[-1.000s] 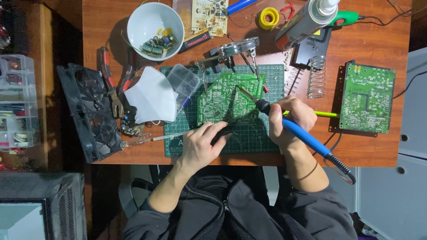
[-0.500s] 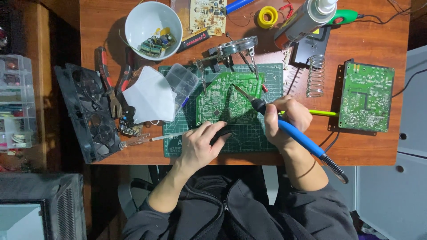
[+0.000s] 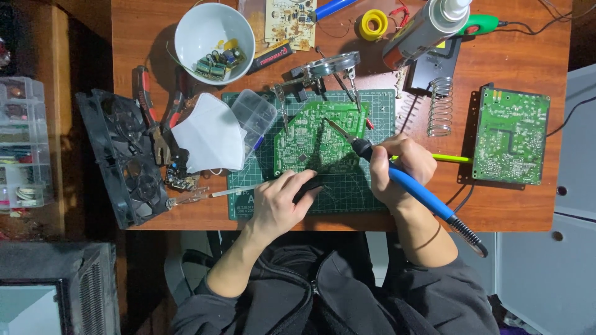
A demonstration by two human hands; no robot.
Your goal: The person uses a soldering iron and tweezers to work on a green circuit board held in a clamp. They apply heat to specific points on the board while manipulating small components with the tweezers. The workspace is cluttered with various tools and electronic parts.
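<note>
A green circuit board (image 3: 313,138) is propped over a green cutting mat (image 3: 347,186), held by the clips of a helping-hand stand (image 3: 329,68). My right hand (image 3: 400,167) grips a blue-handled soldering iron (image 3: 416,189), its metal tip resting on the board's right side. My left hand (image 3: 282,201) lies on the mat below the board, fingers curled around a small dark tool (image 3: 310,186). A yellow-green pen (image 3: 450,159) lies just right of my right hand.
A white bowl (image 3: 211,25) with small components, a white face mask (image 3: 208,139), a clear parts box (image 3: 253,115), pliers (image 3: 149,118) and black twin fans (image 3: 124,158) lie left. A second green board (image 3: 510,136), coil iron stand (image 3: 439,108), spray can (image 3: 425,28) and solder reel (image 3: 372,23) lie right.
The soldering iron's tip has shifted slightly along the board; both hands stay in nearly the same place. The view has drifted a little.
</note>
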